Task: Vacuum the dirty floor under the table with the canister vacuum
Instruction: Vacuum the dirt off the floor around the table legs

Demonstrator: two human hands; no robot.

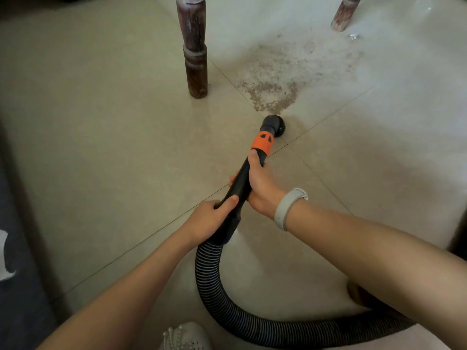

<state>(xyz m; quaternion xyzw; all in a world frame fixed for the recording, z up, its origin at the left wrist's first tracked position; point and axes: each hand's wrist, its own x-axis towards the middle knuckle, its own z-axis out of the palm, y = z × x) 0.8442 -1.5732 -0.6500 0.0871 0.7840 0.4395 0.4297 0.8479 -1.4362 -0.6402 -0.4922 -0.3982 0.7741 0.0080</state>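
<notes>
A black vacuum wand (241, 180) with an orange collar (262, 143) points away from me across the tiled floor. Its round brush nozzle (275, 124) touches the floor at the near edge of a brown patch of dirt (280, 79). My right hand (260, 184) grips the wand just behind the orange collar. My left hand (214, 218) grips the wand's lower end where the ribbed black hose (214, 281) joins. The hose loops down and off to the right. The canister is out of view.
A dark wooden table leg (194, 59) stands left of the dirt, and a second leg (345, 13) stands at the top right. A dark strip (22, 223) borders the floor on the left. My pale shoe (187, 337) shows at the bottom edge.
</notes>
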